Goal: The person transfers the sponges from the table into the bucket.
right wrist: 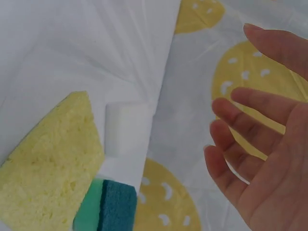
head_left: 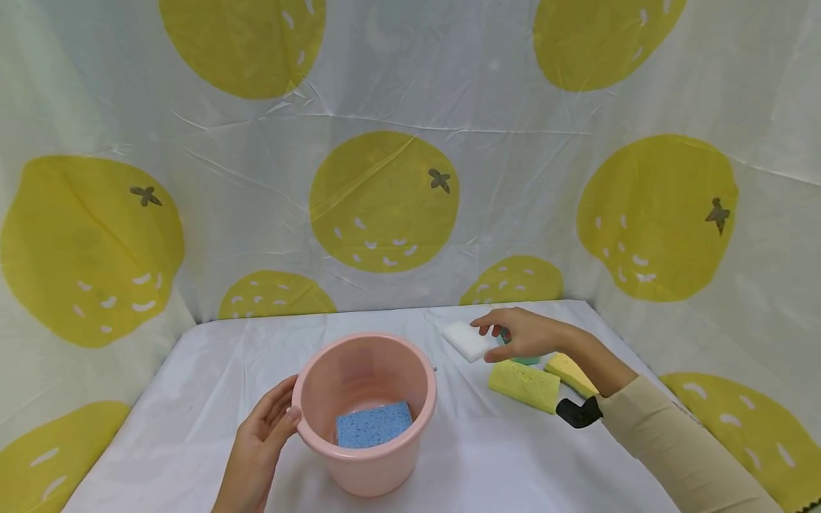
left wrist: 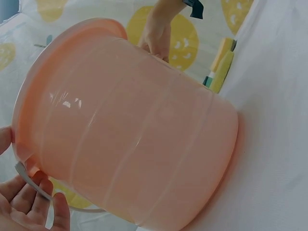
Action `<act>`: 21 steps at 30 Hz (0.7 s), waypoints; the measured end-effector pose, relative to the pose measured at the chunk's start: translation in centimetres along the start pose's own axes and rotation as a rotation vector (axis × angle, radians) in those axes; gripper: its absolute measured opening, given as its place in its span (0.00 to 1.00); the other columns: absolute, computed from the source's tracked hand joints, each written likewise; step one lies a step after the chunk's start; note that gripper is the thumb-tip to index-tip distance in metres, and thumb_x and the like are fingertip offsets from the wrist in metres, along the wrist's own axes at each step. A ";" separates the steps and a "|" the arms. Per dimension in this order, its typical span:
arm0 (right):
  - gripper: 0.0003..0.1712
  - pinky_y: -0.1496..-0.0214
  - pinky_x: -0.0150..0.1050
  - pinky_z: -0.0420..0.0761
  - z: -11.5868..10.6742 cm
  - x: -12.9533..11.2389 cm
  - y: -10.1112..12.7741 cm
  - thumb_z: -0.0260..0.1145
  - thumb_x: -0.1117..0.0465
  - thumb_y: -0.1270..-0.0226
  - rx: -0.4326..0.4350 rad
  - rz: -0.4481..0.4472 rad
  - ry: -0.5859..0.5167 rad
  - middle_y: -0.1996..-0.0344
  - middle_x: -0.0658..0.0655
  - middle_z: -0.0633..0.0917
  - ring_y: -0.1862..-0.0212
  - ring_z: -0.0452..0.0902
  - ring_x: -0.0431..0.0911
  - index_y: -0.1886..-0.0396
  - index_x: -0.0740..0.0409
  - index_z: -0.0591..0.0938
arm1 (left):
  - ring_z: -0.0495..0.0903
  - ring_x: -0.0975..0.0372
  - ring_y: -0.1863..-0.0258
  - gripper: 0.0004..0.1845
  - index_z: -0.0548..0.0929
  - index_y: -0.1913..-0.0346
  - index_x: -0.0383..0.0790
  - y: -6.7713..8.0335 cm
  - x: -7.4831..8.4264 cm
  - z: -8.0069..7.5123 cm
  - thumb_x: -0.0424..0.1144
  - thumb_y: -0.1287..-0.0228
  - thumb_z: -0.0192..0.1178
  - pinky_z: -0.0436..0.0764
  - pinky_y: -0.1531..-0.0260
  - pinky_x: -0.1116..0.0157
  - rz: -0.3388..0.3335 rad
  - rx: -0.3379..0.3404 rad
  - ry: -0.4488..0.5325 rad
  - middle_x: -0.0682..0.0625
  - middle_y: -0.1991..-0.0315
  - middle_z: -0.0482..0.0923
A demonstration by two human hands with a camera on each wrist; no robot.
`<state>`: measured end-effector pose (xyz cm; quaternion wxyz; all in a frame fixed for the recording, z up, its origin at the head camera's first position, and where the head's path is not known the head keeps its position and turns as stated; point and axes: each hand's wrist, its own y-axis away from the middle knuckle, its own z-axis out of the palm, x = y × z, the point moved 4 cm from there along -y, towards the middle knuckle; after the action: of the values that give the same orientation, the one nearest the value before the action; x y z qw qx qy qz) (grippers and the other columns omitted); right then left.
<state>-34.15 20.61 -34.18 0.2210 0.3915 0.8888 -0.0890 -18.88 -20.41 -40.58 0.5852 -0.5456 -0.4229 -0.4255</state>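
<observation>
Sponges go in the bucket (head_left: 364,413) one by one, it seems: a blue sponge (head_left: 373,425) lies inside, beyond the left hand's (head_left: 259,434) straight fingers steadying the rim. Right hand (head_left: 522,333) hovers spread, holding nothing, over the white sponge (head_left: 468,340); yellow ones (head_left: 524,385) wait just below those fingers on the worktop (head_left: 192,370)

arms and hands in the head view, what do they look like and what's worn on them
Both hands are bare, no gloves or rings visible. The right hand comes out of a long beige sleeve with a black strap at the wrist. The left hand shows no sleeve in view.
</observation>
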 end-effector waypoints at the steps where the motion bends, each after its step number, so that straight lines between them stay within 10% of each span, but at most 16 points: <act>1: 0.40 0.47 0.52 0.80 0.1 0.3 0.1 0.73 0.45 0.33 0.000 0.003 -0.010 0.47 0.48 0.80 0.47 0.76 0.48 0.30 0.64 0.76 | 0.75 0.62 0.35 0.24 0.68 0.25 0.33 0.0 0.0 0.0 0.32 0.20 0.54 0.80 0.45 0.67 -0.004 0.000 -0.003 0.39 0.31 0.72; 21: 0.37 0.47 0.49 0.78 2.7 5.1 2.8 0.74 0.51 0.32 0.005 0.088 -0.104 0.50 0.59 0.81 0.49 0.74 0.57 0.31 0.69 0.76 | 0.74 0.61 0.33 0.25 0.67 0.24 0.34 0.0 -0.3 -0.1 0.33 0.19 0.55 0.79 0.44 0.66 -0.033 0.000 -0.001 0.39 0.30 0.71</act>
<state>-34.21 24.98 -38.86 0.2697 0.4255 0.8579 -0.1015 -18.99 -20.47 -40.89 0.5777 -0.5387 -0.4324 -0.4348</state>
